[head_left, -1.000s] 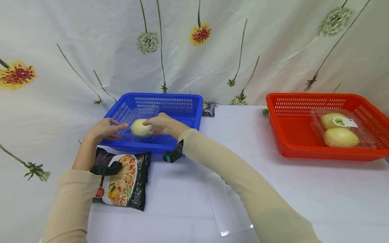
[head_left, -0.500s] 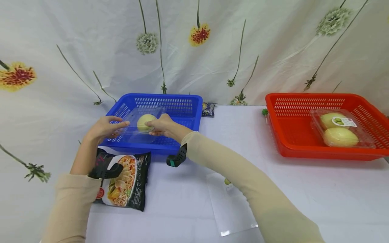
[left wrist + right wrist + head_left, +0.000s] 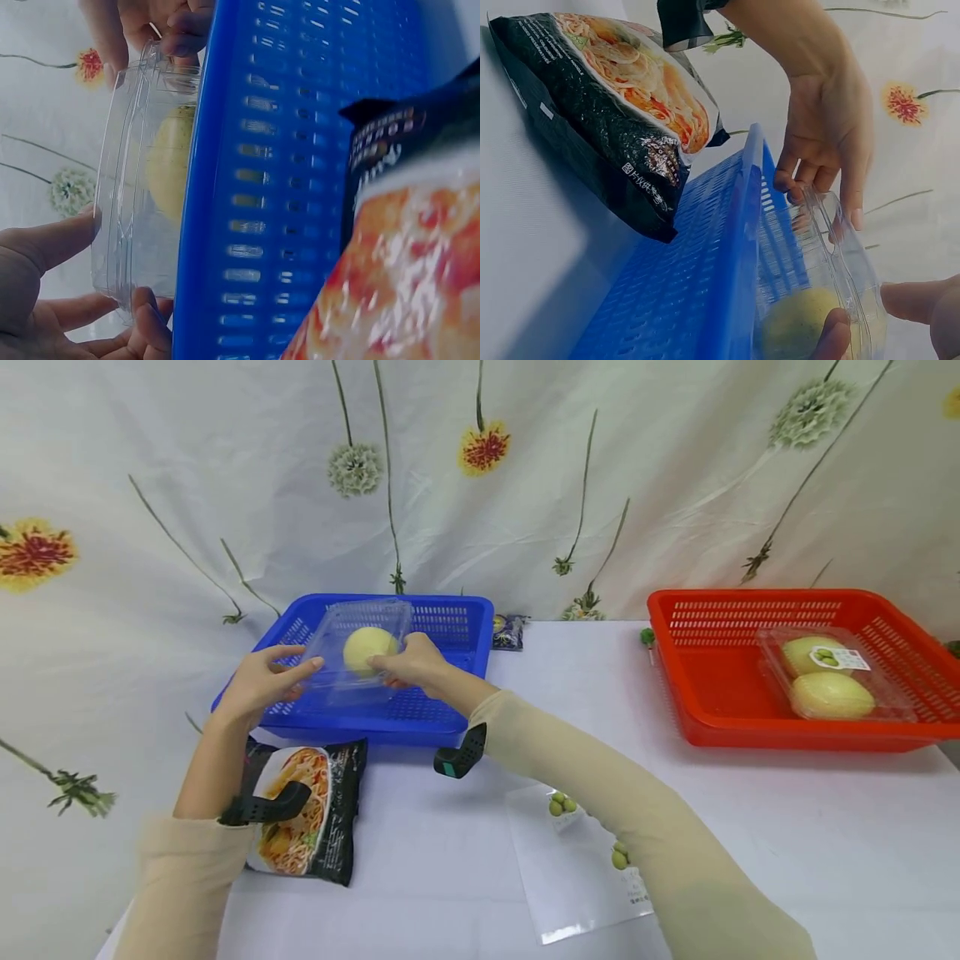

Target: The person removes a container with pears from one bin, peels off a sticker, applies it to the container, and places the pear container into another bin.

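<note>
Both hands hold a clear plastic clamshell box (image 3: 335,622) with a pale yellow melon (image 3: 362,646) inside. The box is tilted and partly within the blue basket (image 3: 352,735). My left hand (image 3: 258,681) pinches its left end, thumb on top and fingers beneath. At the other end, my right hand (image 3: 422,662) grips the box beside the melon. From the left wrist view, the lidded box (image 3: 112,187) rises above the basket's rim (image 3: 196,195). In the right wrist view the left hand (image 3: 829,127) pinches the far edge of the box (image 3: 832,247).
A black noodle packet (image 3: 307,810) lies before the blue basket. The red basket (image 3: 750,733) at right holds another clear box with two melons (image 3: 832,693). A transparent sheet with fruit prints (image 3: 570,885), a small dark packet (image 3: 510,632) and a green-topped stick (image 3: 647,638) lie on the table.
The box with the melon has come up from the basket floor and shifted slightly right, with both hands on it. The right forearm has moved right, uncovering more of the transparent sheet.
</note>
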Available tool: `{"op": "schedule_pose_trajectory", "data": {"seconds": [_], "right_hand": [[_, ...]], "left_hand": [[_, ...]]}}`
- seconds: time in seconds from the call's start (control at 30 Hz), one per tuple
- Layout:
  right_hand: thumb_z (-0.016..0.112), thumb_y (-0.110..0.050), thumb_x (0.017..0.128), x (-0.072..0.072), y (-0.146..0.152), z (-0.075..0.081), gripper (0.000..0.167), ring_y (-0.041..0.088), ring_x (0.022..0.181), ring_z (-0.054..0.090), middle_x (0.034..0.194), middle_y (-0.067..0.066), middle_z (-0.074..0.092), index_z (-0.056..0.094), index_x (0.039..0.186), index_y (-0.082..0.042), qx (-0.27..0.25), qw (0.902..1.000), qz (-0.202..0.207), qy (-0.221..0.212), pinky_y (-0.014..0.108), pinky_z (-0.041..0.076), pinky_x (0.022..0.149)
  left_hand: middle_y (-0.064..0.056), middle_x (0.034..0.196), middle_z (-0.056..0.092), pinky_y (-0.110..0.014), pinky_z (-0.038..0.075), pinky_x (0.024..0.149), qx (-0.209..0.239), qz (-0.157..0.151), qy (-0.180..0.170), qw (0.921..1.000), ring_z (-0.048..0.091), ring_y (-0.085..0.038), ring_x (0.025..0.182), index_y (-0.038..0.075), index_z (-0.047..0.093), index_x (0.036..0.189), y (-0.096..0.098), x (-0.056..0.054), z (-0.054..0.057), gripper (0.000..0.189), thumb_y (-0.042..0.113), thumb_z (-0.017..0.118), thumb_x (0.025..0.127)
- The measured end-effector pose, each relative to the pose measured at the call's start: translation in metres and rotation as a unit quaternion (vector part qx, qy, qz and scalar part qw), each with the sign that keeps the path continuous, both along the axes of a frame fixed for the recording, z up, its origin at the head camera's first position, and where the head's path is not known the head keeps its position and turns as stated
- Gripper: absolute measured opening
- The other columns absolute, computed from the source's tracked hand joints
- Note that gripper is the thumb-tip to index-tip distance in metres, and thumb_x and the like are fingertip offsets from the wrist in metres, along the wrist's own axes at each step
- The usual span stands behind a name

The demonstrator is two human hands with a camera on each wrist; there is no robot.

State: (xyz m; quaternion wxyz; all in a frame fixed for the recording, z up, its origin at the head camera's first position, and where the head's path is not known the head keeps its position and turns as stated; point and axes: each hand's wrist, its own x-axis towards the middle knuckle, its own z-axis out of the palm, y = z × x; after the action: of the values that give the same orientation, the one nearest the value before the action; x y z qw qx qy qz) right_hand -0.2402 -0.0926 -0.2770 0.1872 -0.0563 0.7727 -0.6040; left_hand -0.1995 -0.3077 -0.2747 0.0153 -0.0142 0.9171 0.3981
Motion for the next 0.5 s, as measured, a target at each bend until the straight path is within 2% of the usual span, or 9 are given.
{"op": "schedule_pose_trajectory", "data": {"seconds": [0.17,0.3,0.5], "right_hand": [[0.068,-0.020,0.087,0.002,0.013,-0.001,0.076,0.031,0.090,0.067,0.105,0.022,0.063,0.024,0.146,0.001,-0.023,0.9997,0.007,0.006,0.038,0.054,0.080],[0.067,-0.021,0.088,0.003,0.024,-0.003,0.079,0.032,0.092,0.066,0.102,0.021,0.065,0.020,0.148,0.001,-0.037,0.9990,0.024,0.013,0.037,0.054,0.081],[0.066,-0.022,0.089,0.005,0.040,-0.002,0.081,0.029,0.093,0.067,0.094,0.011,0.063,0.015,0.150,-0.002,-0.044,0.9984,0.035,0.012,0.032,0.054,0.079]], "left_hand": [[-0.033,0.122,0.051,-0.012,0.048,0.065,0.024,-0.003,0.043,0.9988,0.058,0.000,0.073,-0.003,0.029,0.145,0.007,0.006,-0.002,0.073,0.041,0.055,0.093],[-0.028,0.119,0.051,-0.012,0.049,0.065,0.036,0.006,0.071,0.9968,0.058,0.002,0.072,-0.001,0.033,0.144,0.014,0.008,-0.003,0.068,0.038,0.057,0.093],[-0.020,0.117,0.052,-0.013,0.049,0.066,0.051,0.020,0.100,0.9935,0.057,0.002,0.073,0.001,0.038,0.142,0.028,0.012,-0.004,0.064,0.036,0.059,0.092]]}}
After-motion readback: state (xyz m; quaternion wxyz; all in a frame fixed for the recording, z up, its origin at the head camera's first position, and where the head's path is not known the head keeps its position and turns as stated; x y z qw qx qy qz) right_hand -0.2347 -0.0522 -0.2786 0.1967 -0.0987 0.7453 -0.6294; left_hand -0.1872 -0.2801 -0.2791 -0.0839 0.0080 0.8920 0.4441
